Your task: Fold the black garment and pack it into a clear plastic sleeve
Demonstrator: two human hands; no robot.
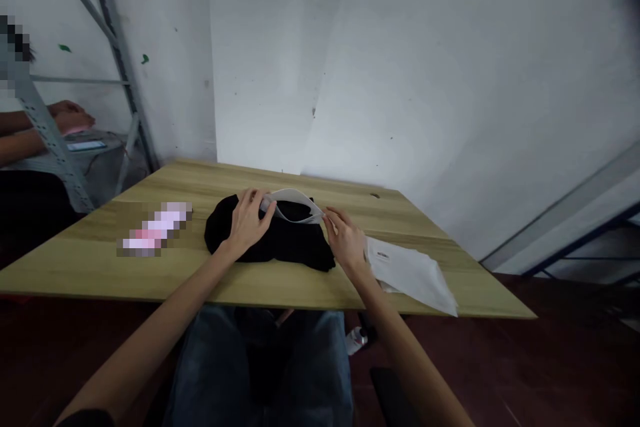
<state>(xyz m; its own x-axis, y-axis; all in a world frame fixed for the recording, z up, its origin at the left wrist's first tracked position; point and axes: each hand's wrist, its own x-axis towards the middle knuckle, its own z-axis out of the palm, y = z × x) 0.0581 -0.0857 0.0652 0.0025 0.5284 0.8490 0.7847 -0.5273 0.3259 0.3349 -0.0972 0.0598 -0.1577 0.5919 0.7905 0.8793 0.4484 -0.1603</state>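
**Both hands on the black garment and its white bag**

At the far left, beyond the metal rack [50, 127], another person's hands [70, 117] rest on a separate surface. On my tabletop [100, 260], a blurred pinkish item [155, 228] lies to the left of my work, well apart from it. My left hand [247, 223] lies on the black garment [280, 243], its grip closed on the left edge of the white bag [295, 203], thumb and fingers pinching the rim. The bag arches over the garment's far side; it seems the cloth sits partly in its mouth, though I cannot be sure. My right hand [345, 240] pinches the bag's right edge, touching the garment. Just beside that hand, at right, lies a flat stack of white bags [413, 273].
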